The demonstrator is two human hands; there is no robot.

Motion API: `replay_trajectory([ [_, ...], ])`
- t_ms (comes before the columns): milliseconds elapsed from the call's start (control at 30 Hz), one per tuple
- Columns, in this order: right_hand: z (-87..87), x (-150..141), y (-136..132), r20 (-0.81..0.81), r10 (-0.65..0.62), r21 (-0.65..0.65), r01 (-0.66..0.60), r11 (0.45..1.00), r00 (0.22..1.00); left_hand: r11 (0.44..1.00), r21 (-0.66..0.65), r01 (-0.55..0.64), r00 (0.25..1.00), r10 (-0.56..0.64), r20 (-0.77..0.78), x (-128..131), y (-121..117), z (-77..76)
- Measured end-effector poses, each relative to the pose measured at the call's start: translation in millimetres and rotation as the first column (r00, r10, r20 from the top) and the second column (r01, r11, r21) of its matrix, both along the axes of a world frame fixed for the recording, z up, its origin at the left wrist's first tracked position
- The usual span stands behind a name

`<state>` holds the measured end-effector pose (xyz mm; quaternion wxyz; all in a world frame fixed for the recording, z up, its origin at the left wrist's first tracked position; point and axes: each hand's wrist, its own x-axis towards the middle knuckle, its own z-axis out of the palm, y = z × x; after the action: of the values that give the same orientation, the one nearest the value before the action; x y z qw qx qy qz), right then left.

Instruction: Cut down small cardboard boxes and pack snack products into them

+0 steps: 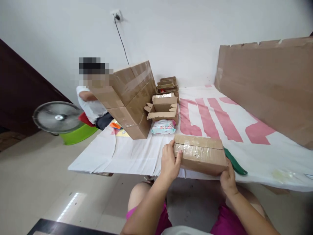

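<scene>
A closed cardboard box (200, 151) with clear tape along its top seam is at the front edge of the cloth-covered table. My left hand (170, 160) grips its left end, thumb on the taped side and fingers round the back corner. At the box's right end, my right hand (228, 178) holds the lower corner, its fingers partly hidden. A dark green curved object (236, 163) lies just behind the right end, partly covered by the box; its kind I cannot make out. Beyond the left hand sits a pack of wipes (163, 126).
An open cardboard box (162, 112) stands behind the wipes, with several more boxes in a row toward the wall. Stacked cartons (132, 98) form a barrier on the left, with a person (90, 104) behind. A cardboard panel (266, 88) borders the right; a fan (58, 117) stands far left.
</scene>
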<state>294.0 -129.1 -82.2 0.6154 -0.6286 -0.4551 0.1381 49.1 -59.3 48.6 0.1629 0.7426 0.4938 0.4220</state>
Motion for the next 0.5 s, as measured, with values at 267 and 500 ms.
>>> replay_trajectory([
  [267, -19.7, 9.7, -2.6, 0.074, -0.099, -0.065, 0.104, 0.992, 0.992, 0.989, -0.049, 0.137, 0.912, -0.106, 0.396, -4.6, 14.3, -41.9],
  [500, 33.5, 43.2, -3.5, 0.279, 0.03, -0.245, 0.041, 0.969, 0.96, 0.909, -0.104, 0.403, 0.774, -0.278, 0.57, -7.2, 30.7, -69.5],
])
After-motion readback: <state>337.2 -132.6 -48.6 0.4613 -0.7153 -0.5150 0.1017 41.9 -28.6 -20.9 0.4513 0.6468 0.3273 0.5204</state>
